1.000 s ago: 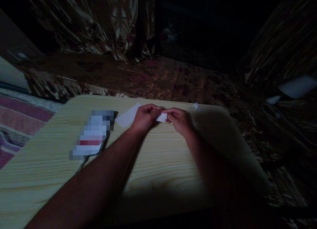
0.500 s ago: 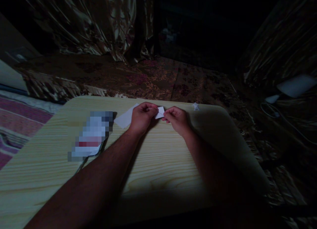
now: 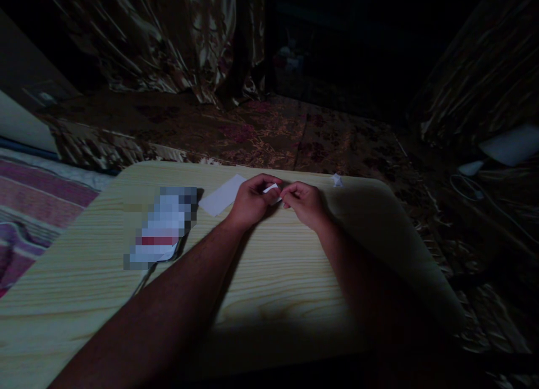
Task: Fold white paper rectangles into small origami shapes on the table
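Between my hands is a small folded piece of white paper [image 3: 271, 187], mostly covered by my fingers. My left hand [image 3: 255, 201] grips it from the left, thumb lying across its face. On the other side, the fingertips of my right hand [image 3: 304, 202] pinch its right edge. A flat white paper sheet [image 3: 221, 195] lies on the table just left of my left hand. Beyond my right hand, near the far edge, sits a small folded white paper star [image 3: 337, 179].
The pale wooden table [image 3: 269, 277] has rounded corners. A blurred-out device, seemingly a phone [image 3: 162, 226], lies at left with a cable. Patterned dark cloth [image 3: 252, 133] borders the far edge. A white object with a cord [image 3: 509, 145] is at right, a striped cloth [image 3: 25, 204] at left.
My left thumb has moved over the folded paper, so less of it shows. Both hands are still on it. The whole view has shifted slightly.
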A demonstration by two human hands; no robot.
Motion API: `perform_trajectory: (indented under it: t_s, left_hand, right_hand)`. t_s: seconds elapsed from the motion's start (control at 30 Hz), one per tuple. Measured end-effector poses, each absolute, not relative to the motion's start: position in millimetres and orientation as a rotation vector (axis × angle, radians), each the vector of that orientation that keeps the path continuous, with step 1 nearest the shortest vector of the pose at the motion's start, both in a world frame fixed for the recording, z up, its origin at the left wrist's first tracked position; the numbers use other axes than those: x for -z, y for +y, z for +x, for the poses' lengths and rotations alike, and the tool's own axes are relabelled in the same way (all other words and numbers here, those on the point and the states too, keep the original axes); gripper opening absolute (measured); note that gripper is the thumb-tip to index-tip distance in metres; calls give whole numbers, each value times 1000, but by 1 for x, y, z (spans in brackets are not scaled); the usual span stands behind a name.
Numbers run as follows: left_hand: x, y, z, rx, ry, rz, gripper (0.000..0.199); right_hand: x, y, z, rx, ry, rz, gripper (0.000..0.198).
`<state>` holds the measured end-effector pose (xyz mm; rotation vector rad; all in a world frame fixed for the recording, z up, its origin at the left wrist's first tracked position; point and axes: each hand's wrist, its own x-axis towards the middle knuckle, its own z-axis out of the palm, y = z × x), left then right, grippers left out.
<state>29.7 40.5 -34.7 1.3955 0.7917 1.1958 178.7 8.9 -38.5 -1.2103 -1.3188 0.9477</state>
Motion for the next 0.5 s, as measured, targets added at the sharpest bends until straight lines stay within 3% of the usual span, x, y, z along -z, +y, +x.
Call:
perform_trajectory:
  t_s: [0.5]
  left_hand:
    - [33,40,29,-1252,893,1279,28]
  right_hand:
    - [36,10,177,-1029,-1177,-1136,24]
